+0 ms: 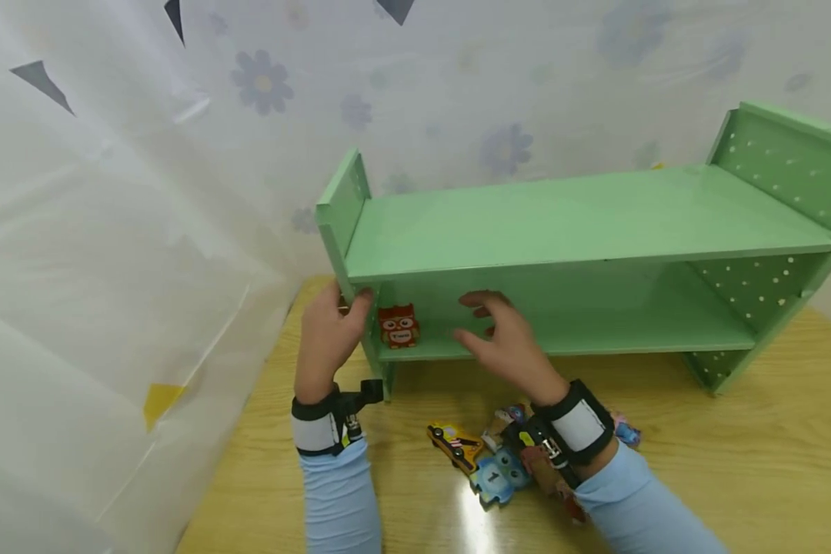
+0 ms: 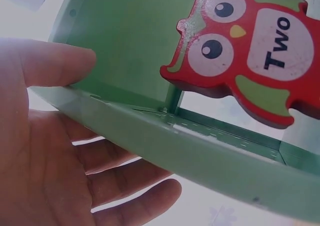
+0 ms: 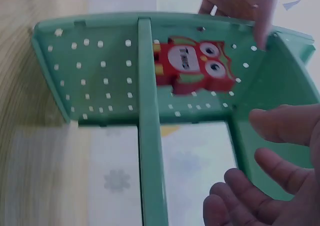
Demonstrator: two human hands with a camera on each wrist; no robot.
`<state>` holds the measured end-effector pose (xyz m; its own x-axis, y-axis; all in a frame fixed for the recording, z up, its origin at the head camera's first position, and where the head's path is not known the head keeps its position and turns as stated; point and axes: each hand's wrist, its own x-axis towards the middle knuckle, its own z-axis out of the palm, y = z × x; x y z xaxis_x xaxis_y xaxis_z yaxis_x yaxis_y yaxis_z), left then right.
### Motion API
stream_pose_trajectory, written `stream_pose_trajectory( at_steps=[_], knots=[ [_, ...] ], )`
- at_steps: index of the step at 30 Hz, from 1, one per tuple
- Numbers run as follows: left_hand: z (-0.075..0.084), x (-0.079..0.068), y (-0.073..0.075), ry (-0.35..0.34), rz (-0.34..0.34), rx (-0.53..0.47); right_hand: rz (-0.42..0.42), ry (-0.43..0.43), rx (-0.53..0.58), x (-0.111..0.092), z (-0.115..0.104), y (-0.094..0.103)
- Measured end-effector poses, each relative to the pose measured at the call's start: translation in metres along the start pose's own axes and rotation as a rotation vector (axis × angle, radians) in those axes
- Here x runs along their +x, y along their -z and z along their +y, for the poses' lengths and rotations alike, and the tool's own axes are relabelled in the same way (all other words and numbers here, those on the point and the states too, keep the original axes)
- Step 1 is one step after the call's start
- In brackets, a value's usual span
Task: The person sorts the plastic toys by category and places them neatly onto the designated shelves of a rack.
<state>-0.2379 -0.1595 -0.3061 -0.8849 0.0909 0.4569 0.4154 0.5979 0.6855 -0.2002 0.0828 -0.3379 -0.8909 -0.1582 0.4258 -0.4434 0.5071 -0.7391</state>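
Observation:
A green two-tier shelf (image 1: 526, 227) stands on the table, its side panels dotted white. My left hand (image 1: 331, 327) grips its left side panel, thumb on the inner side and fingers along the outer side; the left wrist view shows this hand (image 2: 55, 136) around the panel edge. Just inside that panel, a red owl figure (image 1: 398, 327) marked "Two" stands upright on the lower board. My right hand (image 1: 508, 338) is held before the lower compartment, to the owl's right. In the right wrist view its fingers (image 3: 250, 198) are spread, holding nothing.
Below the shelf on the wooden table (image 1: 755, 469) lie a yellow toy car (image 1: 457, 444), a blue owl (image 1: 496, 477) marked "1" and more small figures, partly hidden by my right wrist. A flower-printed sheet (image 1: 443, 92) hangs behind.

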Motion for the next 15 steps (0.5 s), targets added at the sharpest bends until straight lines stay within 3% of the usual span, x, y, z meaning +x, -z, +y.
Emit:
stream_pose_trajectory(
  at_steps=[7,15],
  knots=[
    [-0.006,0.002,0.004,0.001,0.011,0.002,0.021,0.051,-0.125,-0.024,0.004,0.016],
    [-0.013,0.002,0.008,0.012,0.014,0.024,-0.015,0.051,-0.236,-0.067,0.013,0.014]
  ],
)
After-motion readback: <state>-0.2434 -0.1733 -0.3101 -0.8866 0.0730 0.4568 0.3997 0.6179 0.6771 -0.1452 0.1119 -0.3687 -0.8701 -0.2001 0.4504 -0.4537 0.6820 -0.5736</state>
